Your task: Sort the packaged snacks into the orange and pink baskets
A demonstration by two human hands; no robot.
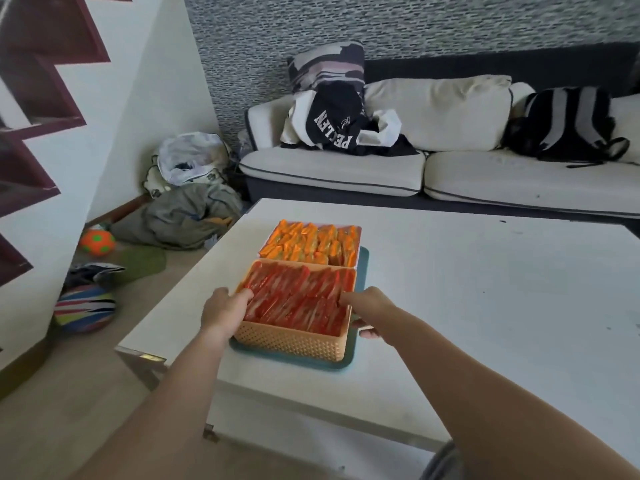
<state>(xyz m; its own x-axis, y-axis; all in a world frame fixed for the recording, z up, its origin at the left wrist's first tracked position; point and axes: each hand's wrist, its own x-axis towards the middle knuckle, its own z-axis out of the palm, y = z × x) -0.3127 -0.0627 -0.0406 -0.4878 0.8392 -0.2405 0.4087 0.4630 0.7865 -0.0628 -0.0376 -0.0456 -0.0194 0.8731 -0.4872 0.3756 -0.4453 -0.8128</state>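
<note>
On the white low table (450, 289), a teal flat tray (362, 271) carries 2 baskets: a woven orange plastic basket (294, 342) packed with red foil snack packets (301, 299), and behind it, touching, a pink basket (358, 237) of orange snack packets (311, 242). The left hand (225, 311) and right hand (369, 306) grip the orange basket's side rims.

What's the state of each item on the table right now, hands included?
orange basket: full of red packets, on the tray
pink basket: full of orange packets, behind the orange basket
teal tray: flat on the table, under both baskets
left hand: at the orange basket's left rim, fingers on the packets
right hand: at its right rim, fingers on the packets
</note>
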